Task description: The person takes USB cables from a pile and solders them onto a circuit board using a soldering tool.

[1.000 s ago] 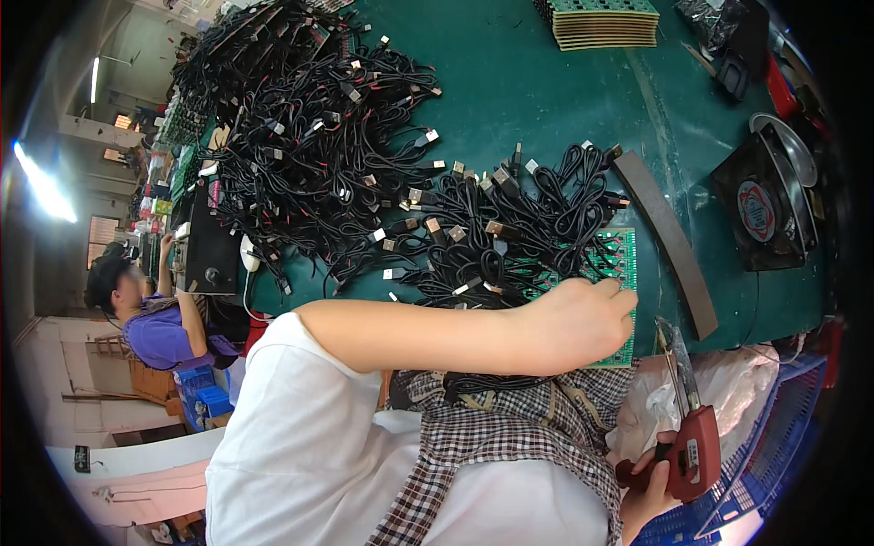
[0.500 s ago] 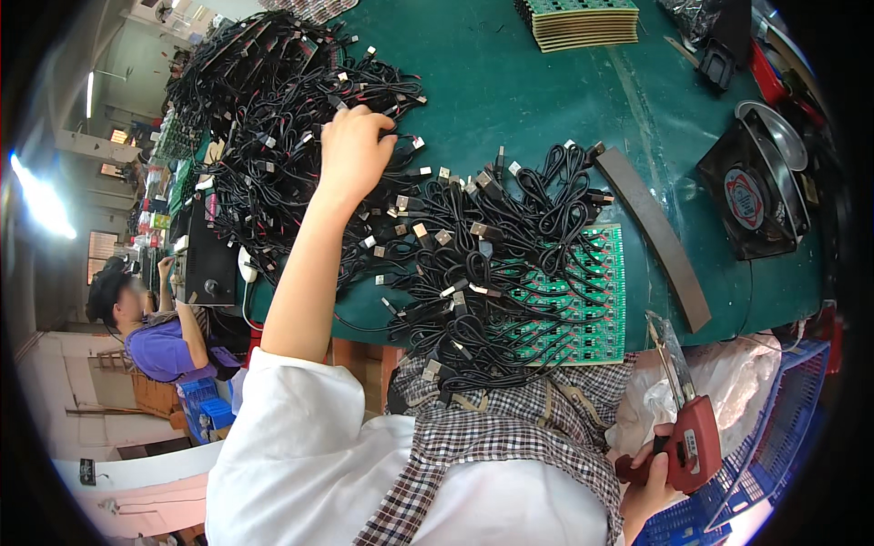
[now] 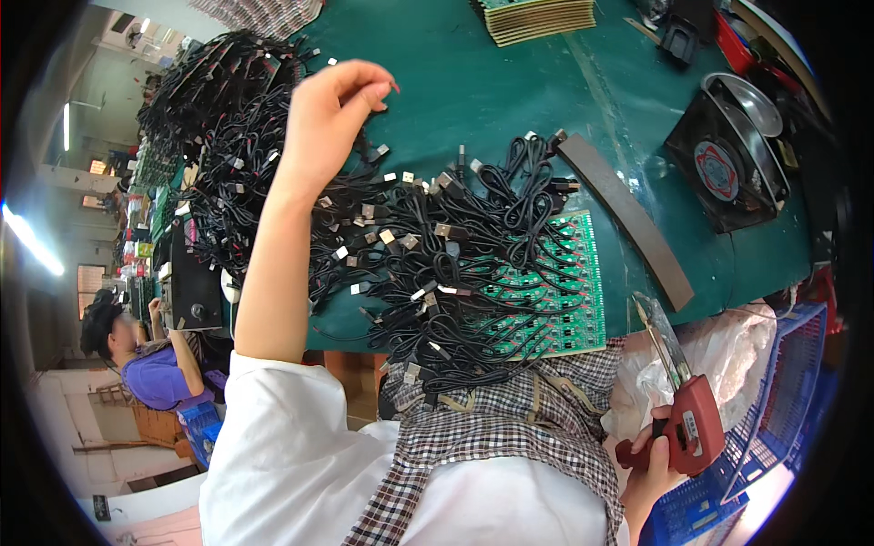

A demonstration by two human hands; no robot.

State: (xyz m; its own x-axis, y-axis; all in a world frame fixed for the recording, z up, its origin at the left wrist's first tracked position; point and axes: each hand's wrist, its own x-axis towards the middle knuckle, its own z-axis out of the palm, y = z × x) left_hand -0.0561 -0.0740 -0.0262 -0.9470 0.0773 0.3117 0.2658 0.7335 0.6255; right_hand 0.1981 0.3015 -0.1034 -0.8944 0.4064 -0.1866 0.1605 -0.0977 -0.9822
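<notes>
My left hand is raised over the right edge of a big heap of black USB cables, its thumb and fingers pinched together. Something small and reddish shows at the fingertips, too small to name. Low at the right, my right hand grips a red soldering gun by its handle, the long metal tip pointing up toward the table edge. In front of me lies a green circuit board panel with rows of small parts. Several black cables with USB plugs run from it to the left.
A dark curved bar lies right of the panel. Beyond it stands a black fan beside a round metal dish. Stacked boards sit at the far edge. Blue baskets stand low right; a co-worker in purple sits at left.
My left hand has lifted away from the cable heap, moving up and left in the picture, fingers now pinched. The right hand keeps the soldering gun nearly still. The whole view has shifted slightly.
</notes>
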